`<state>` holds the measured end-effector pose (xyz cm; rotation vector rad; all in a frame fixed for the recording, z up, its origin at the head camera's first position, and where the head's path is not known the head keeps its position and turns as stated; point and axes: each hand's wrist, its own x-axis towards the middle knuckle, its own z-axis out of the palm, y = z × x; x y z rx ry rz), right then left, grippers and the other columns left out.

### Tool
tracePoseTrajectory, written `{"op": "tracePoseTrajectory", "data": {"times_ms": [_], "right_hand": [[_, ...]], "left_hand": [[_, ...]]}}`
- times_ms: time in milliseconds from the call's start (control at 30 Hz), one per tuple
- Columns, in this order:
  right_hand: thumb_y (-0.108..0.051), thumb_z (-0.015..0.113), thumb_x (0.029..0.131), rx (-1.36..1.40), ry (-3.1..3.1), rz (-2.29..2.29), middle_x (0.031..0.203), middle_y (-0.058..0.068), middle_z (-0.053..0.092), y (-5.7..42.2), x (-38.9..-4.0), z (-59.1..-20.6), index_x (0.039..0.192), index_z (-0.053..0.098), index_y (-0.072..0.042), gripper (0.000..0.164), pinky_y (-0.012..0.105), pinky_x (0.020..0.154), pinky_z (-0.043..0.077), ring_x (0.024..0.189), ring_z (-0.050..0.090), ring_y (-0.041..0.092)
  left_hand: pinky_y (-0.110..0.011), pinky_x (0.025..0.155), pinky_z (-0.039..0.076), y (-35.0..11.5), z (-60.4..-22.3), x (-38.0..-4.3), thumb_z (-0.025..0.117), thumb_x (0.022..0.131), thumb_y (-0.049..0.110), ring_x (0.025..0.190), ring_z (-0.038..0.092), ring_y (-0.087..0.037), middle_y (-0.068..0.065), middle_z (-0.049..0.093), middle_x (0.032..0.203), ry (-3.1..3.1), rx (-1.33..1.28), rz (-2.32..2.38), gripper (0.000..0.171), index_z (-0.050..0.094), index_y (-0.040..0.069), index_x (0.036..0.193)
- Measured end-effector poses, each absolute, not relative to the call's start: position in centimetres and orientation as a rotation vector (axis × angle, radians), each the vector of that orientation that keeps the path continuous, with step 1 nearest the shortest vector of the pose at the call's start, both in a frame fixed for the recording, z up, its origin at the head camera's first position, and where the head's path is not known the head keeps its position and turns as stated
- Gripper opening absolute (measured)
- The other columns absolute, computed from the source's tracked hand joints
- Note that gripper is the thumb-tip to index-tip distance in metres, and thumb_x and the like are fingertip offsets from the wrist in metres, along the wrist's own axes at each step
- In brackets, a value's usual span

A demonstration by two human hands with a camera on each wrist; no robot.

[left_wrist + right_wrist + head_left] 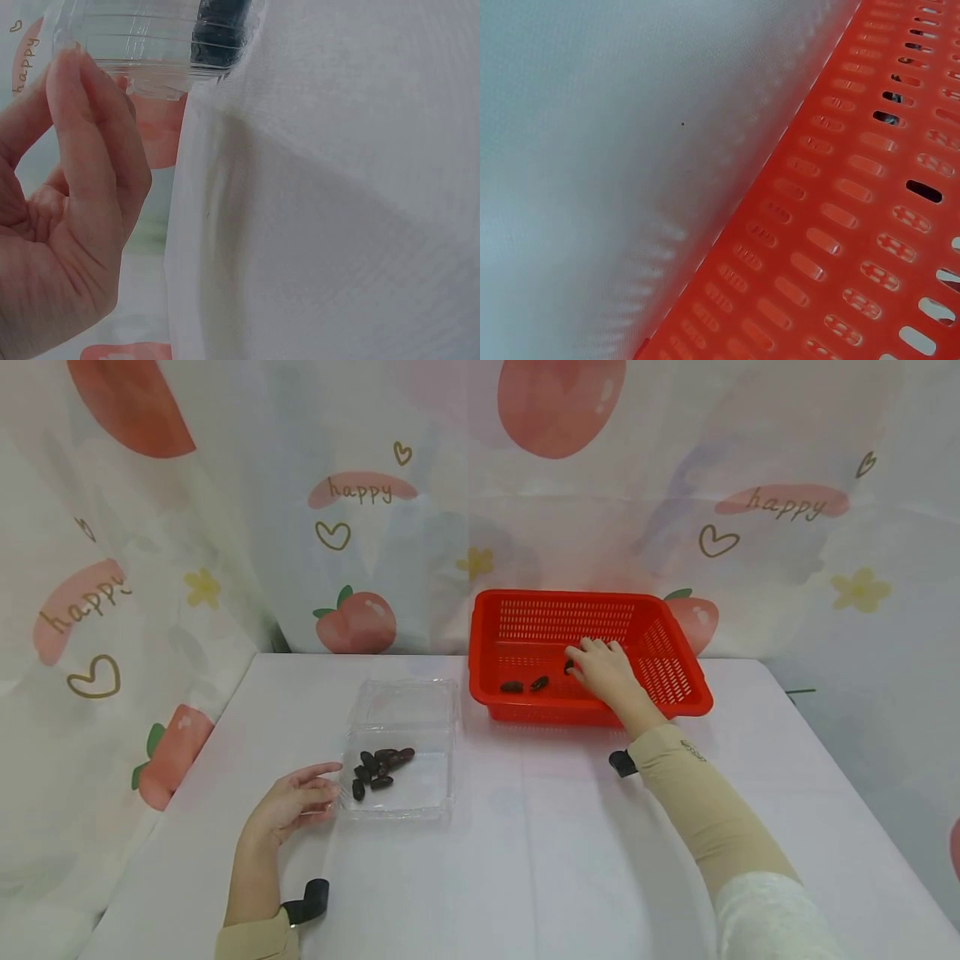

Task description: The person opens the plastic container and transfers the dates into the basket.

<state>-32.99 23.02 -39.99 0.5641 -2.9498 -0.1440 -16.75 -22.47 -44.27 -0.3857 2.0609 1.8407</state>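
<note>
My left hand (pixel 296 802) is at the left side of a clear plastic box (pixel 431 789), whose lid lies folded back. In the left wrist view its thumb and fingers pinch the box wall (pixel 112 45). Several dark, oblong dates (pixel 382 782) lie in the left part of the box. My right hand (pixel 606 675) reaches over the front rim into a red plastic basket (pixel 555 713), with a dark date (pixel 568 667) at its fingertips, partly hidden by them. Left of that hand, two more dates (pixel 512 687) lie on the basket floor. The right wrist view shows only the slotted basket wall (pixel 810 225), not the hand.
A white-covered table (pixel 525 860) carries the box and basket. Behind the basket and along the left stands a printed cloth backdrop (pixel 420 560). Black wrist mounts (pixel 307 902) stick out from both arms, the right one close to the basket's front.
</note>
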Motion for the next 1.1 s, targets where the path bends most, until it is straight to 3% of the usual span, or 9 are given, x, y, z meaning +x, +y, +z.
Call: {"op": "tracePoseTrajectory", "data": {"times_ms": [467, 1100], "right_hand": [[-0.02, 0.063, 0.086, 0.59, -2.944, -0.129, 0.105, 0.016, 0.053, 22.83, -32.91, -39.82, 0.114, 0.059, -0.01, 0.03, 0.047, 0.081, 0.04, 0.096, 0.052, 0.033], [-0.017, 0.059, 0.088, 0.518, -2.672, -0.024, 0.103, 0.015, 0.049, 22.48, -32.64, -39.36, 0.116, 0.051, -0.008, 0.03, 0.049, 0.085, 0.037, 0.097, 0.046, 0.035]], "left_hand": [[-0.022, 0.064, 0.053, -22.54, -44.29, -16.74, 0.066, 0.083, 0.008, 0.071, 0.056, -0.012, 0.001, 0.056, 0.085, 2.045, -0.364, 1.849, 0.056, 0.042, -0.001, 0.132], [-0.021, 0.062, 0.053, -22.45, -44.18, -16.71, 0.065, 0.084, 0.007, 0.071, 0.055, -0.012, 0.001, 0.056, 0.085, 2.05, -0.387, 1.844, 0.054, 0.043, 0.001, 0.132]]}}
